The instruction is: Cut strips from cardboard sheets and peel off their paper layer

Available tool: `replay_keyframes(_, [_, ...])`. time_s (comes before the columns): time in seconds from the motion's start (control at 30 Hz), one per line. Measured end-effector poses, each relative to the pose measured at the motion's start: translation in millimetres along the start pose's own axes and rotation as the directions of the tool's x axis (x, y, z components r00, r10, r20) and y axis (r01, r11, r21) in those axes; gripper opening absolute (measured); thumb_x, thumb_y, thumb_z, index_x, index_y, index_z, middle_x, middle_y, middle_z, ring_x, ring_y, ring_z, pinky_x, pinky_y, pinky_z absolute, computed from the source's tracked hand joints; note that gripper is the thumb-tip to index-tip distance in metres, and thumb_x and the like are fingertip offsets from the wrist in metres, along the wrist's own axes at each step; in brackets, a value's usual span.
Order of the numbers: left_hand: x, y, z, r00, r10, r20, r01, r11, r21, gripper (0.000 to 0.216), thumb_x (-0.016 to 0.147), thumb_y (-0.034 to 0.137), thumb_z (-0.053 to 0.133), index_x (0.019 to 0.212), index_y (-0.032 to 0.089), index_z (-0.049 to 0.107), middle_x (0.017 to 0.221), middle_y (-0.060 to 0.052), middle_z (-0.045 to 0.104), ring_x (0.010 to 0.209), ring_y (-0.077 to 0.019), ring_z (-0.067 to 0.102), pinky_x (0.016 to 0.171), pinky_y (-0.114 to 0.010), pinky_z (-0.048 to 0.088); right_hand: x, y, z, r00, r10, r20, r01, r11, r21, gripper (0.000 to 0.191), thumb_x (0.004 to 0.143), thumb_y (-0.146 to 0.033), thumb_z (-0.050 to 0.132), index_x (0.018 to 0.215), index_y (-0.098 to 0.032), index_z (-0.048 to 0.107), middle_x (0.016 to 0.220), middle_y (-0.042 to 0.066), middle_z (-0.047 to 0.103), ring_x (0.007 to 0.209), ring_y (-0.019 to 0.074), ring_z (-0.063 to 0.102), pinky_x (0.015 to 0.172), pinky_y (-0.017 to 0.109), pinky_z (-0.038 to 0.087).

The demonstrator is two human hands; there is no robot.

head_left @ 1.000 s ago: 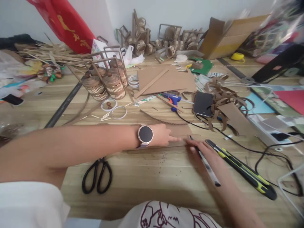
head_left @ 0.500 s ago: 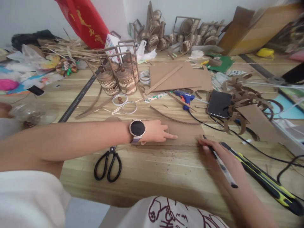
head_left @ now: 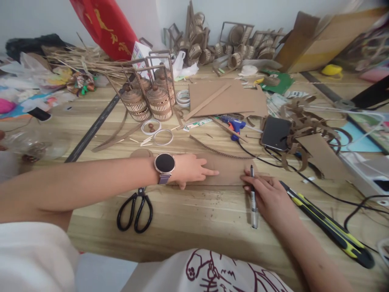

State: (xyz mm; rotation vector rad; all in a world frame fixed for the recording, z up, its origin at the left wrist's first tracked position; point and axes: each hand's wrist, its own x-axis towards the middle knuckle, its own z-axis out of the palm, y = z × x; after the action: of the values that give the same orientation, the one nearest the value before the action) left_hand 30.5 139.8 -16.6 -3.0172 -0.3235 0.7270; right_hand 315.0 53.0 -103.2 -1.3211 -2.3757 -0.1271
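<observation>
My left hand (head_left: 191, 168), with a round watch (head_left: 164, 163) on its wrist, lies flat on a strip of brown cardboard (head_left: 229, 172), index finger stretched to the right. At the strip's right end, my right hand (head_left: 267, 194) has a black-and-clear pen (head_left: 253, 202) between its fingers, its black end pointing away from me. Fingertips of that hand touch the cardboard edge. Black-handled scissors (head_left: 135, 213) lie below my left wrist, their blades mostly hidden under it. A yellow-and-black utility knife (head_left: 326, 227) rests right of my right hand.
Behind the strip are a blue glue gun (head_left: 234, 125), a phone (head_left: 276, 133) and cardboard sheets (head_left: 227, 97). Woven lidded pots (head_left: 159, 103) stand in frames at back left. Curled cardboard strips (head_left: 304, 125) and a black cable (head_left: 322, 190) lie right. At far left, another person's fingers (head_left: 1, 140) show.
The pen has swung from slanting down-right to nearly in line with my view, and my right hand has shifted slightly left. My left hand stays on the cardboard.
</observation>
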Motion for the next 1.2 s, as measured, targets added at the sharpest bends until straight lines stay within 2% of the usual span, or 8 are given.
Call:
replay_keyframes(0.1, [0.4,-1.1,0.5,1.000,0.000,-0.015,0.000,1.000,-0.027,0.044,0.059,0.024,0.086,0.100,0.034,0.075,0.163,0.017,0.028,0.111,-0.0290,0.053,0.067,-0.035,0.052,-1.0,0.7,1.3,1.000,0.028,0.004,-0.028,0.999,0.045,0.028,0.094,-0.016,0.047,0.115,-0.020,0.065,0.117,0.009,0.074,0.099,0.0255,0.065,0.083,0.040,0.051])
replay_keyframes(0.3, [1.0,-1.1,-4.5,0.994,0.021,0.104,-0.028,0.997,0.065,0.042,0.068,0.032,0.081,0.110,0.032,0.072,0.167,0.015,0.015,0.117,-0.0313,0.049,0.068,-0.038,0.050,-0.4,-3.3,0.0,0.994,0.101,0.032,-0.104,0.991,0.088,0.029,0.095,-0.019,0.045,0.112,-0.021,0.068,0.120,0.008,0.073,0.101,0.0269,0.064,0.085,0.044,0.050])
replay_keyframes(0.53, [2.4,-3.6,4.9,0.999,0.027,-0.026,-0.027,1.000,0.001,0.038,0.058,0.027,0.087,0.093,0.031,0.074,0.163,0.015,0.029,0.110,-0.0300,0.052,0.066,-0.036,0.050,-0.4,-3.5,-0.1,0.995,0.096,0.025,-0.098,0.991,0.092,0.028,0.095,-0.019,0.046,0.112,-0.021,0.068,0.120,0.007,0.073,0.104,0.0267,0.063,0.087,0.043,0.050])
replay_keyframes(0.7, [5.3,-3.3,6.0,1.000,0.022,0.014,-0.022,0.999,0.032,0.038,0.059,0.026,0.086,0.095,0.031,0.074,0.165,0.014,0.024,0.112,-0.0311,0.052,0.067,-0.036,0.050,-0.5,-2.9,0.6,0.998,0.069,0.004,-0.069,0.993,0.091,0.028,0.095,-0.019,0.045,0.113,-0.020,0.067,0.116,0.008,0.074,0.103,0.0262,0.063,0.086,0.042,0.050])
replay_keyframes(0.83, [6.6,-2.2,3.3,0.998,0.021,0.063,-0.026,0.997,0.074,0.045,0.055,0.017,0.082,0.096,0.034,0.073,0.165,0.020,0.018,0.112,-0.0301,0.052,0.067,-0.037,0.050,-0.9,-2.8,0.7,0.996,0.083,0.011,-0.084,0.993,0.084,0.028,0.095,-0.021,0.045,0.112,-0.021,0.068,0.114,0.008,0.075,0.100,0.0270,0.064,0.084,0.044,0.051])
replay_keyframes(1.0, [3.2,-0.8,1.8,1.000,-0.014,-0.028,0.013,0.999,-0.034,0.047,0.055,0.007,0.068,0.090,0.038,0.073,0.160,0.024,0.026,0.113,-0.0299,0.050,0.071,-0.037,0.050,-1.8,-0.5,3.0,0.995,0.093,0.028,-0.095,0.992,0.089,0.029,0.094,-0.020,0.047,0.114,-0.021,0.068,0.120,0.008,0.073,0.103,0.0275,0.064,0.086,0.044,0.052])
replay_keyframes(1.1, [1.6,-2.0,1.0,0.997,0.015,-0.071,-0.019,0.998,-0.056,0.049,0.051,0.006,0.068,0.089,0.036,0.072,0.160,0.023,0.028,0.112,-0.0303,0.050,0.070,-0.037,0.050,-3.1,0.6,1.1,0.991,0.126,0.039,-0.130,0.983,0.127,0.030,0.094,-0.024,0.047,0.116,-0.023,0.068,0.119,0.009,0.073,0.103,0.0277,0.065,0.087,0.045,0.053])
replay_keyframes(1.2, [3.6,-5.5,0.6,0.998,0.063,-0.010,-0.063,0.997,0.040,0.061,0.047,0.003,0.070,0.098,0.037,0.071,0.163,0.022,0.022,0.110,-0.0298,0.050,0.072,-0.038,0.051,-5.0,-7.5,-9.5,0.971,0.238,0.037,-0.240,0.952,0.190,0.036,0.097,-0.031,0.046,0.126,-0.024,0.064,0.116,0.009,0.073,0.101,0.0266,0.068,0.084,0.042,0.055])
